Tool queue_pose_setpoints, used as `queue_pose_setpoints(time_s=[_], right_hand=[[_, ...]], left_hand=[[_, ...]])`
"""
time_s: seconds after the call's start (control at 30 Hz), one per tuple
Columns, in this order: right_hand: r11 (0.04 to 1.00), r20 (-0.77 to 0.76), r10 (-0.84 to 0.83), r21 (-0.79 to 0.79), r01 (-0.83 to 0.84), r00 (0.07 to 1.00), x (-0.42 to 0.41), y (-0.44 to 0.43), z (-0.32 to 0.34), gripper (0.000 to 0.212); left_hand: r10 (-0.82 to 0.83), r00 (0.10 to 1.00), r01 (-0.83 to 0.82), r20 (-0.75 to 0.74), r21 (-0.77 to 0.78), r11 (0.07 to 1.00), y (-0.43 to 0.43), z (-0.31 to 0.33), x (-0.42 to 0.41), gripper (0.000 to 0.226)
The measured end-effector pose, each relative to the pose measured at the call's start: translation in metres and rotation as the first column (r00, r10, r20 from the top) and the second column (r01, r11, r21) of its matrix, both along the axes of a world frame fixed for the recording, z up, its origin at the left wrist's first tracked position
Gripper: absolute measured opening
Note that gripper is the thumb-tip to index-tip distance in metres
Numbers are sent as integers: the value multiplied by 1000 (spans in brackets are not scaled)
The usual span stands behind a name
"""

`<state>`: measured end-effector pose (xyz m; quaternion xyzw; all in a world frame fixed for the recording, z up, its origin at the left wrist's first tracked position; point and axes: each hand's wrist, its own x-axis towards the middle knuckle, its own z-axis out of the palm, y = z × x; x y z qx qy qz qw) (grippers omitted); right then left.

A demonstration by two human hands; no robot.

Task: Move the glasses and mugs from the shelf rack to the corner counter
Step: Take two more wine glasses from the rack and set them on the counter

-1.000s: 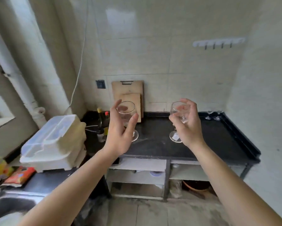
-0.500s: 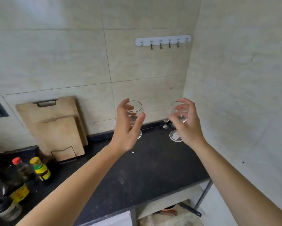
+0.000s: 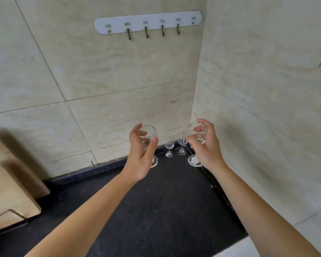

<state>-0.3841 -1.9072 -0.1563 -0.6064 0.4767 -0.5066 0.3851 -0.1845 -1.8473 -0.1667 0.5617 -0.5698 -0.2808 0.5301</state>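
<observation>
My left hand (image 3: 141, 154) grips a clear stemmed glass (image 3: 148, 133) by its bowl, upright, over the black counter (image 3: 156, 210). My right hand (image 3: 206, 145) holds a second stemmed glass (image 3: 195, 161) the same way, its foot near the counter's right edge by the wall. Between my hands, two small stemmed glasses stand in the far corner, one on the left (image 3: 169, 147) and one on the right (image 3: 182, 145). I cannot tell whether the held glasses touch the counter.
Tiled walls meet in the corner right behind the glasses. A white hook rail (image 3: 148, 22) hangs high on the back wall. Wooden cutting boards (image 3: 9, 184) lean against the wall at the left. The counter's front edge runs at the lower right.
The view has closed in on the corner. Both hands have carried their glasses forward toward the two small glasses; the bottles and most of the cutting boards have slid out of view on the left.
</observation>
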Motion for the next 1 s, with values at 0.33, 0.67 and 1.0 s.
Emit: queue_pose_setpoints(time_s=[0.33,0.67,1.0], right_hand=[[988,-137,89,141,-69,987,-6,-160,-79,67],[958,-239,-21,273,88,971,3,-200,-205,43],[915,-329,-27,372,156,944,-6,-230,-265,60]], left_hand=[[179,982,-187,54,273,944,-141,-71,-9,65],[80,993,-114,91,492,863,-215,-192,0,41],[-99,992,45,78,515,856,-239,-251,-27,53]])
